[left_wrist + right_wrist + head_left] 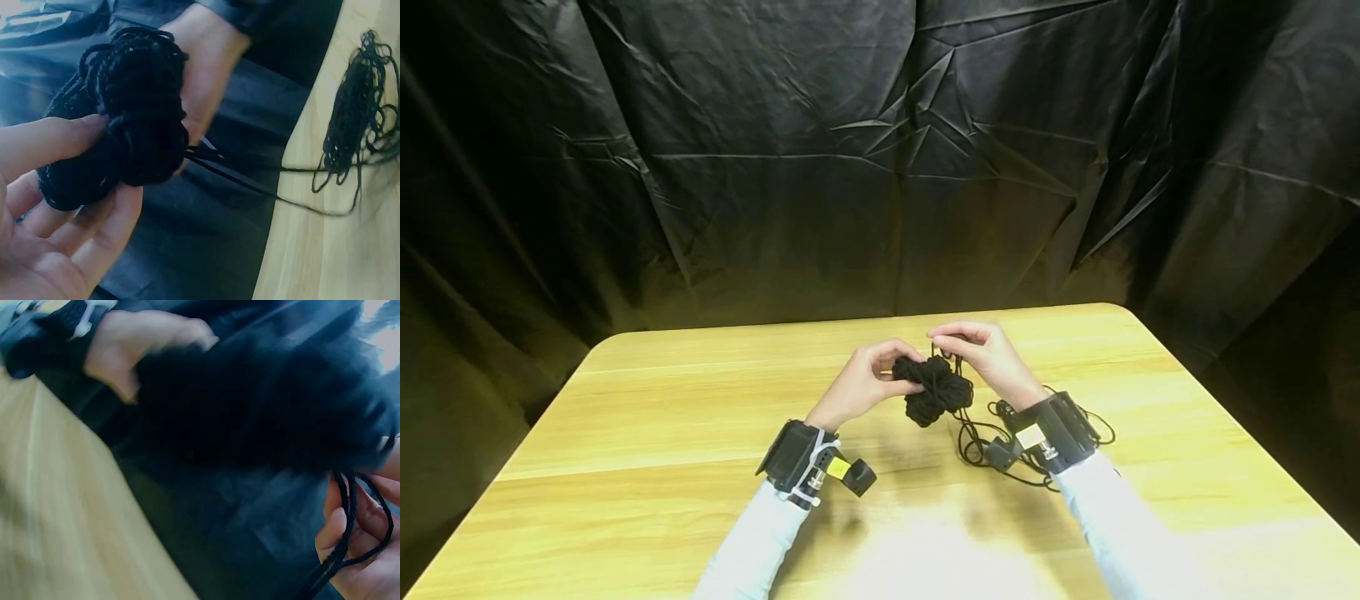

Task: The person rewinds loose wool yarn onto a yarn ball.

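Note:
A bundle of black cord [934, 388], wound into several thick lobes, is held above the table. My left hand [863, 382] grips its left side between thumb and fingers, as the left wrist view shows with the bundle [140, 106] up close. Just above and to the right, my right hand [988, 357] pinches a strand of the cord between thumb and fingertips. In the right wrist view, loose strands [345, 519] hang across the fingers of the right hand [369, 550]; the bundle there is blurred. Loops run down from the bundle to the tabletop.
A loose pile of black cord [353, 112] lies on the wooden table [662, 417], partly beneath my right wrist in the head view. Black sheeting [775, 233] hangs behind the table's far edge. Each wrist carries a strapped camera.

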### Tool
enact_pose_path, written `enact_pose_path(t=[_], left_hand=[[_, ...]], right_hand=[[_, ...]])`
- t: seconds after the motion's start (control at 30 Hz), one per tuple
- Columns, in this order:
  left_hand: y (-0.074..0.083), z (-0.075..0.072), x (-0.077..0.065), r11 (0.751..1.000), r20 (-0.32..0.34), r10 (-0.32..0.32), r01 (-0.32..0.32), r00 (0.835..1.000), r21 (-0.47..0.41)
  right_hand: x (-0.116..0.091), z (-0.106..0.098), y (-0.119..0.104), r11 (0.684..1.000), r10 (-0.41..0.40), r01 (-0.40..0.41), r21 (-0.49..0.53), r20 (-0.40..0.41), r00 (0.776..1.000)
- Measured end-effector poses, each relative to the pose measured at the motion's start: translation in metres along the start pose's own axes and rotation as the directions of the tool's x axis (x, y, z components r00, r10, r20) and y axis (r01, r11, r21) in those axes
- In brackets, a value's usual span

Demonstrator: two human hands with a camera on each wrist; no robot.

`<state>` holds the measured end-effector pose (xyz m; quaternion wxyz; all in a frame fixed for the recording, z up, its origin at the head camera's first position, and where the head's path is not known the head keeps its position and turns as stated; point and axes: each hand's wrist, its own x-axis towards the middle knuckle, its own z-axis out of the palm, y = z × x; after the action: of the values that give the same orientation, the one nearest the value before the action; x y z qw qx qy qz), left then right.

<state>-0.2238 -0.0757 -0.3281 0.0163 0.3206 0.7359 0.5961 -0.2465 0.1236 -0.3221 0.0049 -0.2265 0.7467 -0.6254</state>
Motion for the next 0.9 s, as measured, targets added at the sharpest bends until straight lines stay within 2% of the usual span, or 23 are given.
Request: enact_pose_path(t=[0.2, 0.3, 0.43, 0.57, 0.73, 0.83, 0.9], left_hand=[[0.002, -0.003, 0.000, 0.998, -0.065, -0.002, -0.002, 0.998, -0.066], [0.002, -0.003, 0.001, 0.998, -0.128, -0.006, -0.003, 0.992, -0.071], [0.002, -0.003, 0.001, 0.998, -0.252, -0.008, -0.007, 0.968, -0.057], [0.002, -0.003, 0.003, 0.997, -0.347, -0.001, -0.026, 0.938, -0.073], [0.000, -0.004, 0.004, 0.994, -0.403, 0.032, -0.072, 0.915, -0.086], [-0.001, -0.004, 0.004, 0.992, -0.419, 0.042, -0.088, 0.907, -0.092], [-0.001, -0.005, 0.004, 0.992, -0.429, 0.036, -0.085, 0.902, -0.096]], right_hand=[[-0.004, 0.006, 0.014, 1.000, -0.019, 0.019, -0.011, 0.067, 0.998], [-0.005, 0.011, 0.017, 0.991, -0.047, 0.055, -0.119, 0.070, 0.996], [-0.009, 0.020, 0.019, 0.960, -0.073, 0.105, -0.259, 0.128, 0.989], [-0.013, 0.030, 0.017, 0.951, -0.063, 0.132, -0.278, 0.244, 0.968], [-0.019, 0.039, 0.014, 0.948, -0.043, 0.139, -0.286, 0.317, 0.947], [-0.023, 0.043, 0.012, 0.950, -0.062, 0.164, -0.266, 0.355, 0.933], [-0.026, 0.044, 0.008, 0.956, -0.052, 0.150, -0.254, 0.354, 0.934]])
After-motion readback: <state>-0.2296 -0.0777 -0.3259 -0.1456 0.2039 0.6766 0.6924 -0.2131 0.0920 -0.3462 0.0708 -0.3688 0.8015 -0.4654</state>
